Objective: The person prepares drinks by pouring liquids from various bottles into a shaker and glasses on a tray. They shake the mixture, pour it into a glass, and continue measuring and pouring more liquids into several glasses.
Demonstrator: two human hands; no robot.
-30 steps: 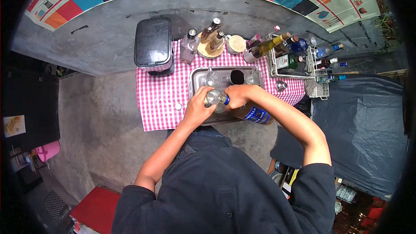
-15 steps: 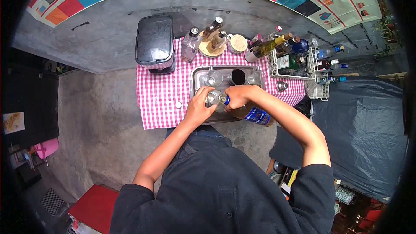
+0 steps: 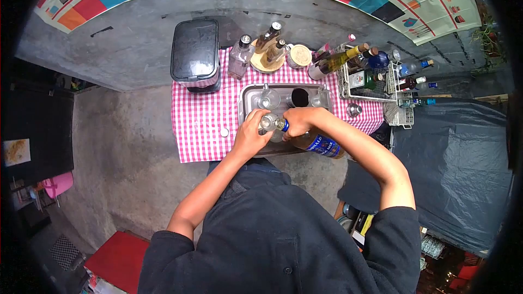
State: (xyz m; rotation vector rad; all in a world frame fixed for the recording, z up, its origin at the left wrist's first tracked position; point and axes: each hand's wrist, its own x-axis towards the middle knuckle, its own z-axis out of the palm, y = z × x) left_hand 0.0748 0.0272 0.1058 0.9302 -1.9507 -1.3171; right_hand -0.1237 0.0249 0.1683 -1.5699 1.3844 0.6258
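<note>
My left hand (image 3: pixel 253 133) is closed around a small clear glass (image 3: pixel 267 123) above the front part of the tray (image 3: pixel 243 103). My right hand (image 3: pixel 297 122) grips the neck of a large bottle with a blue label (image 3: pixel 325 145). The bottle is tilted nearly flat, its blue-ringed mouth touching or very close to the glass's rim. I cannot make out whether liquid is flowing. Beyond my hands on the tray stand a clear glass mug (image 3: pixel 268 98), a dark-filled glass (image 3: pixel 299 97) and another clear glass (image 3: pixel 320 98).
A black-lidded bin (image 3: pixel 194 51) stands at the table's back left. Behind the tray are a clear bottle (image 3: pixel 240 59), two bottles on a round wooden board (image 3: pixel 263 67) and a lidded tub (image 3: pixel 299 56). A white crate (image 3: pixel 370 93) with several bottles is at right, near a small metal cup (image 3: pixel 354 110).
</note>
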